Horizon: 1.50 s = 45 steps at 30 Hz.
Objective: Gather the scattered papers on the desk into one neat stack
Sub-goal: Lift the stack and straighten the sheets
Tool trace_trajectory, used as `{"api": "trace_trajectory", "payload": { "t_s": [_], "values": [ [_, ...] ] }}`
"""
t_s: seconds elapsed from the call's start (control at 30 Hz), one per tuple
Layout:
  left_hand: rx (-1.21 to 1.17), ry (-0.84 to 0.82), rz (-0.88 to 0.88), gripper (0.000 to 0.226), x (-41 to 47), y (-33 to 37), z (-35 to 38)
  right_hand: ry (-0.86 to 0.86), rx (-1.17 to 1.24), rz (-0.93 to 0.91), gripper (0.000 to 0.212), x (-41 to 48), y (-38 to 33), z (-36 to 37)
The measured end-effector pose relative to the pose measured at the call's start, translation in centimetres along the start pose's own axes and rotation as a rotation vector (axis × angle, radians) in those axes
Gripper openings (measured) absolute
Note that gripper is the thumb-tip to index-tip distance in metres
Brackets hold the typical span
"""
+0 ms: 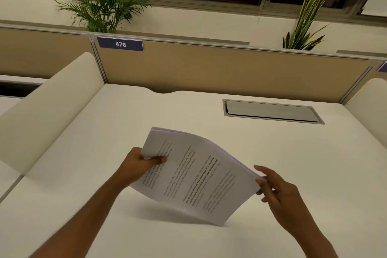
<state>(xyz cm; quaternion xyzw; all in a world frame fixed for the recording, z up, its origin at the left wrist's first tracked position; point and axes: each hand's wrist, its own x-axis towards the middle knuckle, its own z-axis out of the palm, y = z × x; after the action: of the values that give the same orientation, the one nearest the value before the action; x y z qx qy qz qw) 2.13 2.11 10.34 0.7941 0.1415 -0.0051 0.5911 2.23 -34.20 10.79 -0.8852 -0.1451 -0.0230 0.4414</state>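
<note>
A stack of printed white papers (pixel 194 176) is held tilted above the white desk (pixel 293 153), its lower corner touching the desk near the front. My left hand (pixel 142 163) grips the stack's left edge, thumb on top of the printed page. At the stack's right edge, my right hand (pixel 276 192) has its fingers spread, the thumb and fingertips touching the edge. The sheets bow slightly upward in the middle. I see no loose sheets elsewhere on the desk.
A grey cable hatch (pixel 272 111) is set into the desk at the back right. Tan partition panels (pixel 230 69) with a blue "476" label (pixel 120 44) close the back. Cream side dividers (pixel 52 107) stand left and right. Two plants (pixel 100 0) rise behind the partition.
</note>
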Motion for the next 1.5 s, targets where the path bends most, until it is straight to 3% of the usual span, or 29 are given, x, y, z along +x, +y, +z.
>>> {"api": "trace_trajectory", "payload": {
  "t_s": [0.17, 0.23, 0.37, 0.43, 0.57, 0.6, 0.67, 0.7, 0.8, 0.9, 1.0, 1.07, 1.13, 1.2, 1.27, 1.37, 1.5],
  "values": [
    [0.176, -0.151, 0.053, 0.007, 1.3, 2.6, -1.7, -0.171, -0.297, -0.04, 0.027, -0.9, -0.8, -0.1],
    [0.23, -0.211, 0.078, 0.011, 1.5, 3.7, -2.2, -0.249, -0.357, 0.016, 0.026, -1.0, -1.0, 0.2],
    [0.298, -0.3, 0.108, 0.024, 2.1, 5.5, -3.0, -0.38, -0.406, 0.041, 0.05, -1.4, -1.5, 1.0],
    [0.351, -0.378, 0.112, 0.027, 2.4, 6.3, -3.3, -0.401, -0.397, 0.04, 0.048, -1.6, -1.6, 1.5],
    [0.427, -0.457, 0.103, 0.022, 3.1, 7.3, -3.8, -0.438, -0.357, 0.081, 0.08, -2.0, -1.2, 2.1],
    [0.432, -0.475, 0.102, 0.021, 3.2, 7.5, -3.8, -0.466, -0.281, 0.126, 0.071, -2.1, -1.2, 2.2],
    [0.442, -0.514, 0.091, 0.021, 3.3, 7.9, -4.0, -0.519, -0.164, 0.174, 0.025, -2.4, -1.5, 2.6],
    [0.454, -0.525, 0.082, 0.023, 3.4, 8.1, -4.1, -0.529, -0.121, 0.178, 0.017, -2.4, -1.8, 2.8],
    [0.484, -0.537, 0.073, 0.028, 3.8, 8.6, -4.4, -0.492, 0.004, 0.202, 0.032, -2.8, -2.5, 3.3],
    [0.515, -0.459, 0.1, 0.033, 4.1, 8.9, -4.0, -0.418, 0.128, 0.267, 0.031, -3.3, -2.9, 4.1],
    [0.673, -0.123, 0.201, 0.068, 4.3, 9.0, -2.8, -0.402, 0.215, 0.354, 0.029, -3.5, -2.9, 5.1],
    [0.63, 0.149, 0.268, 0.081, 3.9, 8.6, -2.0, -0.388, 0.306, 0.411, 0.027, -3.4, -3.0, 5.3],
    [0.473, 0.383, 0.276, 0.072, 3.3, 7.5, -1.4, -0.344, 0.422, 0.465, 0.025, -3.3, -2.9, 5.3],
    [0.411, 0.485, 0.198, 0.056, 2.3, 5.4, -0.6, -0.3, 0.499, 0.511, 0.024, -3.1, -2.6, 5.1],
    [0.366, 0.424, 0.005, 0.046, 1.0, 2.7, 0.6, -0.255, 0.543, 0.553, 0.023, -2.8, -2.2, 5.1],
    [0.079, 0.202, -0.273, 0.03, -1.4, 0.2, 2.7, -0.159, 0.57, 0.583, 0.022, -1.9, -1.5, 5.5],
    [-0.088, 0.053, -0.292, 0.023, -2.8, 0.1, 4.2, -0.097, 0.561, 0.596, 0.022, -0.7, -0.8, 6.2]
  ]
}}
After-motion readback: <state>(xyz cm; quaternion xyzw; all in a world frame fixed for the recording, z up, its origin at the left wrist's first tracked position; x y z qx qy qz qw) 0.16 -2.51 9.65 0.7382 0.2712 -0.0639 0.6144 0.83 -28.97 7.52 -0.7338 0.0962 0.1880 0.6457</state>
